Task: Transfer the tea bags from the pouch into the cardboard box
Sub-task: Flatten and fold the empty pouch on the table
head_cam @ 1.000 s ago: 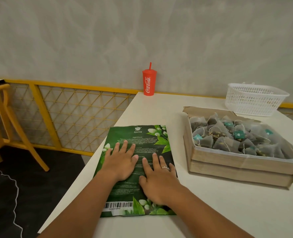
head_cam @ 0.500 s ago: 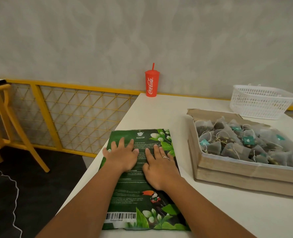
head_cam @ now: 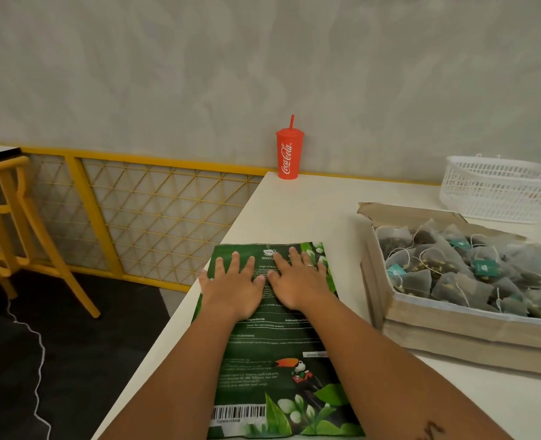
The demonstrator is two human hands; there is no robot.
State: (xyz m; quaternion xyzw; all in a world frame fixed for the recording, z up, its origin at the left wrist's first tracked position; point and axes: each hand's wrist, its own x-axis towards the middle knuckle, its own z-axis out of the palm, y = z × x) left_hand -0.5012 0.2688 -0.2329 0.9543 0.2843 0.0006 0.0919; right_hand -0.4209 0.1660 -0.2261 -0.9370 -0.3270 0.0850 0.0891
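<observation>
Pouch point(head_cam: 272, 350) flat beneath both hands point(head_cam: 234, 289) point(head_cam: 297, 281)

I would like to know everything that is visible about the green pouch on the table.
The green pouch lies flat on the white table, near the table's left edge and to the left of the cardboard box, apart from it. It looks like glossy dark green film, printed with white text, leaves, white flowers, a toucan and a barcode at the near end. It looks flattened, with no bulge. The left hand and right hand press side by side on its far half with straight, spread fingers.
</observation>
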